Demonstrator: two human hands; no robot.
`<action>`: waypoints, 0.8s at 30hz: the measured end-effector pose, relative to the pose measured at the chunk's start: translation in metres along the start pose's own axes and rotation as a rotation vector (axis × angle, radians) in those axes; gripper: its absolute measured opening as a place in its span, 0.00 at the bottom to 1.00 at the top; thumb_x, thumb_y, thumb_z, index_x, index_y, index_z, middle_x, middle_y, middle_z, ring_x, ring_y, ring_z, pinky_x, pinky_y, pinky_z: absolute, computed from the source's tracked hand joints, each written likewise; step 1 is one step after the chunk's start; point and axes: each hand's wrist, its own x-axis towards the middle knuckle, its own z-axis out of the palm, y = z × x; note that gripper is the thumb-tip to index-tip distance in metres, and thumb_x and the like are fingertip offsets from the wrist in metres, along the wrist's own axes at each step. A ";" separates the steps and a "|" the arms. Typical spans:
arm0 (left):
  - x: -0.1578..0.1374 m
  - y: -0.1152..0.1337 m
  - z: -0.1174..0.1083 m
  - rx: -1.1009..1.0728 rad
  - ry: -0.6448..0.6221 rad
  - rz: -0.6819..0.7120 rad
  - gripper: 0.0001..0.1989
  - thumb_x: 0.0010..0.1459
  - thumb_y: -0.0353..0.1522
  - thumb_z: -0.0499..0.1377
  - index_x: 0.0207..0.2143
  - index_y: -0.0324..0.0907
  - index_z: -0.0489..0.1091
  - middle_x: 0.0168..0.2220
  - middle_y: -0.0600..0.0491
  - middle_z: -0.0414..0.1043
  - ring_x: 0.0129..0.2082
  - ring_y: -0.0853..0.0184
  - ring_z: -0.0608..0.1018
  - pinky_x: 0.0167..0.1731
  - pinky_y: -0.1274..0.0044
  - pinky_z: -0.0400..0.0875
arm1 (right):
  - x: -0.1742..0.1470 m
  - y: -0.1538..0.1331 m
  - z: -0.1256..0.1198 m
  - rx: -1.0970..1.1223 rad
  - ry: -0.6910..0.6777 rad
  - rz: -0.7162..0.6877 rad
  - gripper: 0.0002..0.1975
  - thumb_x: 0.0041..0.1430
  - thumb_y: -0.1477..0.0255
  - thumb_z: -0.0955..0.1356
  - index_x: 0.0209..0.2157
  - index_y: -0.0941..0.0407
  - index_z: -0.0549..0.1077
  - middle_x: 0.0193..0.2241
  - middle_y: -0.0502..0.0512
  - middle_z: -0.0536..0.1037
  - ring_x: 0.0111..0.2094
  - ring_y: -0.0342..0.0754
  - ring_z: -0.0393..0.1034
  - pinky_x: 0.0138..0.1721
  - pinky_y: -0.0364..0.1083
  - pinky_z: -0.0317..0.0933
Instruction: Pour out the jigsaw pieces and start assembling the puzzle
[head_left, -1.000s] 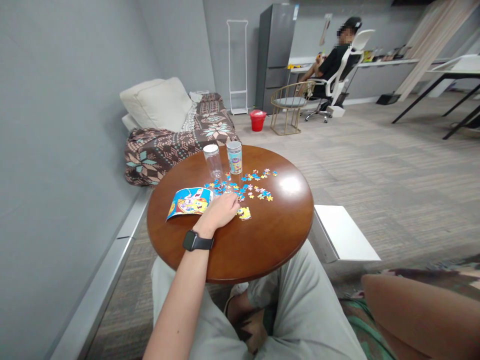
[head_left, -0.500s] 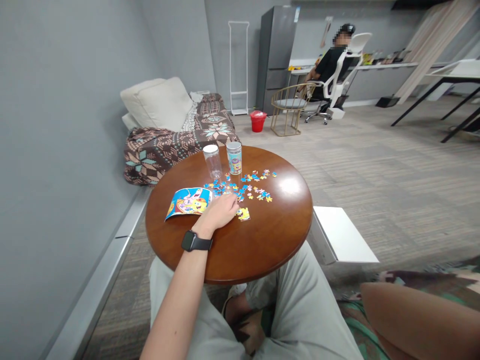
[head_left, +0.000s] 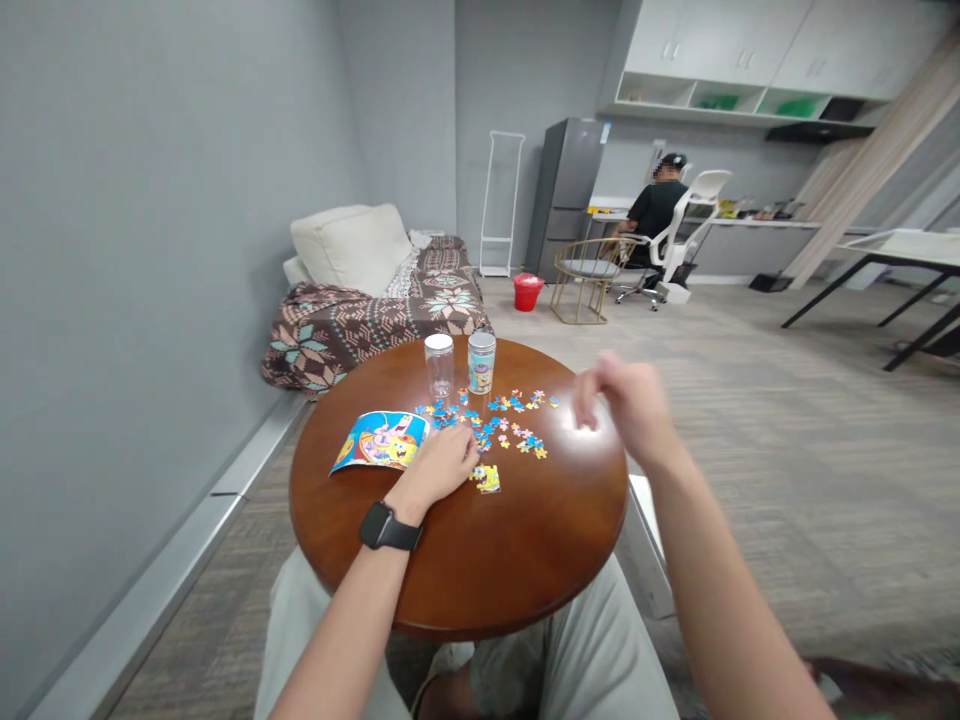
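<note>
Small blue, yellow and pink jigsaw puzzle pieces [head_left: 511, 436] lie scattered over the middle of the round brown table [head_left: 517, 560]. Among them rests my left hand [head_left: 442, 462], with a black watch on the wrist; its fingers are bent together and the fingertips hide whatever is under them. Just right of those fingers is a small joined yellow section of puzzle [head_left: 489, 478]. A curled picture sheet [head_left: 386, 440] with cartoon figures lies left of this hand. My right hand [head_left: 628, 405] hovers above the table's right edge, bent at the fingers and smeared by motion.
A clear jar [head_left: 439, 368] with a white lid and a printed can [head_left: 481, 364] stand at the table's back. A patterned sofa [head_left: 375, 320] is behind, with a red bucket [head_left: 528, 293] and a gold chair [head_left: 589, 275] further off. A person [head_left: 660, 208] sits beyond.
My right hand has come up from the lower right to the table's right edge. The left hand stays by the pieces. My view has tilted up.
</note>
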 end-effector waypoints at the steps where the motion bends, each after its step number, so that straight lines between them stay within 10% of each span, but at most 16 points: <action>1: 0.000 -0.001 0.000 0.002 0.014 -0.018 0.12 0.64 0.30 0.45 0.32 0.41 0.67 0.34 0.48 0.73 0.35 0.62 0.74 0.39 0.71 0.66 | 0.008 0.003 0.004 -0.046 -0.026 -0.006 0.22 0.66 0.60 0.60 0.30 0.57 0.79 0.28 0.60 0.77 0.34 0.53 0.73 0.38 0.51 0.66; 5: 0.000 -0.006 0.003 0.052 0.085 -0.101 0.14 0.65 0.30 0.45 0.33 0.40 0.69 0.36 0.46 0.74 0.39 0.61 0.75 0.42 0.70 0.67 | 0.034 0.038 0.025 -0.736 -0.031 0.034 0.15 0.62 0.75 0.62 0.41 0.59 0.79 0.40 0.62 0.77 0.41 0.51 0.72 0.46 0.47 0.62; 9: 0.000 -0.010 0.005 0.093 0.088 -0.166 0.12 0.64 0.30 0.48 0.39 0.39 0.71 0.40 0.45 0.73 0.42 0.59 0.75 0.43 0.69 0.68 | 0.039 0.071 0.034 -0.918 -0.076 0.081 0.17 0.62 0.77 0.62 0.48 0.59 0.76 0.43 0.64 0.75 0.43 0.51 0.72 0.44 0.45 0.61; 24: 0.004 -0.009 0.008 -0.013 0.056 0.022 0.09 0.64 0.30 0.49 0.38 0.41 0.69 0.39 0.47 0.74 0.42 0.60 0.74 0.45 0.69 0.67 | 0.029 0.068 0.050 -0.378 0.067 -0.049 0.03 0.56 0.72 0.67 0.30 0.56 0.70 0.27 0.51 0.72 0.30 0.45 0.67 0.36 0.44 0.62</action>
